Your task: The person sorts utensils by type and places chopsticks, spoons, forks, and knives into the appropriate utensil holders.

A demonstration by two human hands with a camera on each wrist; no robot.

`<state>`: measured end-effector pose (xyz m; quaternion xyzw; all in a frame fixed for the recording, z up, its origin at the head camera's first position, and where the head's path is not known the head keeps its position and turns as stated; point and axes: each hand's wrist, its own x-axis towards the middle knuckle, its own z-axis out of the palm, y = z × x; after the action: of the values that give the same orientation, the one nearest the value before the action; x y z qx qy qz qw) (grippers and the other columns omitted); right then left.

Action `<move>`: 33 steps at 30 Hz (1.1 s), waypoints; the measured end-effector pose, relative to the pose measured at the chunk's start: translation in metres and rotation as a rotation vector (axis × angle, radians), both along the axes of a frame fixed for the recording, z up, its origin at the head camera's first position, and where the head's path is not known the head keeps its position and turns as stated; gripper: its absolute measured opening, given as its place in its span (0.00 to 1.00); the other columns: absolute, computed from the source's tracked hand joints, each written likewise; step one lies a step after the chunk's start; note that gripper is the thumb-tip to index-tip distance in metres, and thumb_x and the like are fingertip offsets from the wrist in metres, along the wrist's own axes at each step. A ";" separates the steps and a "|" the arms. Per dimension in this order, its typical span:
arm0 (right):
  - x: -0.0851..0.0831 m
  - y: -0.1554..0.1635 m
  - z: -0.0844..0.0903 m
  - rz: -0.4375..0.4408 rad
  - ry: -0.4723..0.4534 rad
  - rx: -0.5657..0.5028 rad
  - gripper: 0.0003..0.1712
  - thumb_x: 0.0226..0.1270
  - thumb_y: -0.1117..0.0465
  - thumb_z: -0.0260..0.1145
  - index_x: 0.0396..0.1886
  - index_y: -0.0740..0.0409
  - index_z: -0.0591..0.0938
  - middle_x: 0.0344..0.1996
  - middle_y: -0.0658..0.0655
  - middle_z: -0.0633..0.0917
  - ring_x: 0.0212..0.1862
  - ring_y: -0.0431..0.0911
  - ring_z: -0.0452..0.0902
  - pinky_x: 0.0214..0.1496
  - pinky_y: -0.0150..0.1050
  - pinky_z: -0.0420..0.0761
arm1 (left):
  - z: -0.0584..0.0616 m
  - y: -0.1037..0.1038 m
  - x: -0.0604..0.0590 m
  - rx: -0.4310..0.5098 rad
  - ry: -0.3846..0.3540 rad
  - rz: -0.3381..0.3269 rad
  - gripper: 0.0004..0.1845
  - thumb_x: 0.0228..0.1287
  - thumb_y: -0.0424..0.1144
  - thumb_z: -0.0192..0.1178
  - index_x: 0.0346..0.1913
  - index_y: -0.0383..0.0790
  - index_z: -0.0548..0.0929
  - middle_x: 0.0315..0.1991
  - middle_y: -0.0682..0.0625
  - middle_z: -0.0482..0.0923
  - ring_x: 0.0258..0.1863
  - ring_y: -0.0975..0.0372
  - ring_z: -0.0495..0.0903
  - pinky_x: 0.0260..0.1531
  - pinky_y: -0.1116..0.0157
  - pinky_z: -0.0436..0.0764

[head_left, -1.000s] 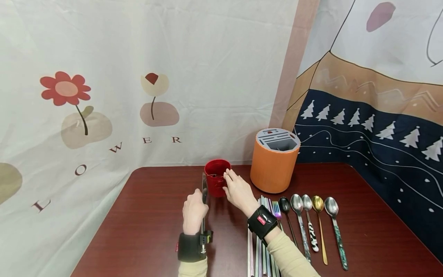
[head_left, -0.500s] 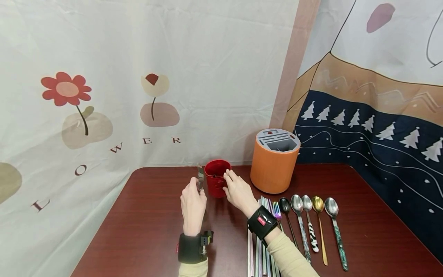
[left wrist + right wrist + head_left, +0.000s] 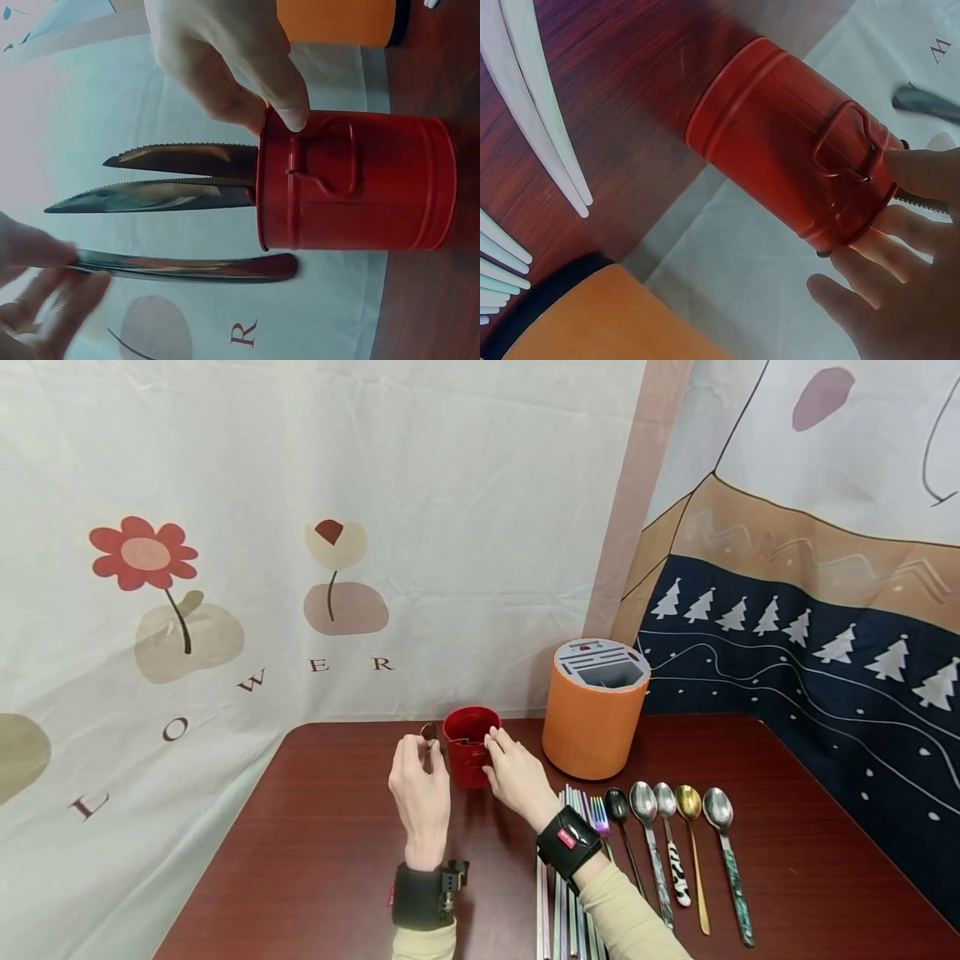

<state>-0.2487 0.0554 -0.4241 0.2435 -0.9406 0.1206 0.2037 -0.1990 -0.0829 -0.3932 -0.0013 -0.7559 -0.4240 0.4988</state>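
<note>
A red metal cup [image 3: 465,772] with a wire loop on its side stands upright on the table. Two serrated knives [image 3: 150,196] stick up out of it in the left wrist view, blades upward. My left hand [image 3: 422,797], left of the cup, pinches a shiny knife [image 3: 191,268] by its upper end. That knife hangs beside the cup, its rounded lower end just below rim height and apart from the cup. My right hand [image 3: 519,778] rests on the cup's right side, its fairly straight fingers at the rim and its thumb near the wire loop.
An orange cylindrical holder [image 3: 592,731] with a grey slotted top stands right of the cup. In front lie chopsticks [image 3: 558,910], an iridescent fork [image 3: 599,815], a black spoon [image 3: 617,805], a gold spoon [image 3: 690,802] and several silver-headed spoons [image 3: 718,810]. Patterned cloth hangs behind the table.
My left hand has turned and its fingertips now point up and forward. The knife swung from along the forearm, through upright, to hanging by the cup. My right hand and the cup stayed put.
</note>
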 end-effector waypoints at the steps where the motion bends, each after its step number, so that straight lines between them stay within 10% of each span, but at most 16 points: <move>1: 0.000 0.000 0.000 0.001 0.003 -0.001 0.28 0.62 0.58 0.66 0.60 0.64 0.75 0.62 0.61 0.76 0.61 0.51 0.74 0.59 0.48 0.77 | 0.000 0.001 0.000 0.019 0.024 -0.008 0.05 0.59 0.28 0.62 0.33 0.32 0.76 0.32 0.41 0.78 0.33 0.54 0.83 0.35 0.60 0.84; 10: 0.000 0.000 -0.001 -0.007 0.011 -0.002 0.27 0.62 0.58 0.66 0.60 0.63 0.75 0.62 0.61 0.76 0.63 0.51 0.73 0.59 0.48 0.77 | -0.003 0.010 -0.005 0.181 0.145 -0.085 0.05 0.57 0.26 0.64 0.36 0.30 0.80 0.33 0.42 0.80 0.34 0.56 0.83 0.37 0.75 0.82; 16: 0.002 0.000 -0.001 -0.006 0.028 0.008 0.27 0.62 0.58 0.66 0.60 0.64 0.75 0.61 0.61 0.76 0.62 0.51 0.74 0.58 0.48 0.78 | -0.011 0.013 -0.010 0.250 0.080 -0.174 0.07 0.61 0.28 0.61 0.40 0.27 0.80 0.36 0.40 0.80 0.38 0.54 0.83 0.35 0.58 0.84; 33: 0.001 -0.001 0.001 -0.009 0.005 0.011 0.28 0.62 0.59 0.66 0.61 0.63 0.74 0.62 0.61 0.75 0.61 0.51 0.74 0.59 0.47 0.77 | -0.018 0.005 -0.012 0.238 -0.164 -0.217 0.13 0.70 0.39 0.53 0.48 0.32 0.78 0.42 0.37 0.81 0.44 0.49 0.82 0.44 0.51 0.82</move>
<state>-0.2472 0.0547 -0.4232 0.2407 -0.9417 0.1140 0.2054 -0.2110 -0.0775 -0.4110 0.0106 -0.7341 -0.5604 0.3834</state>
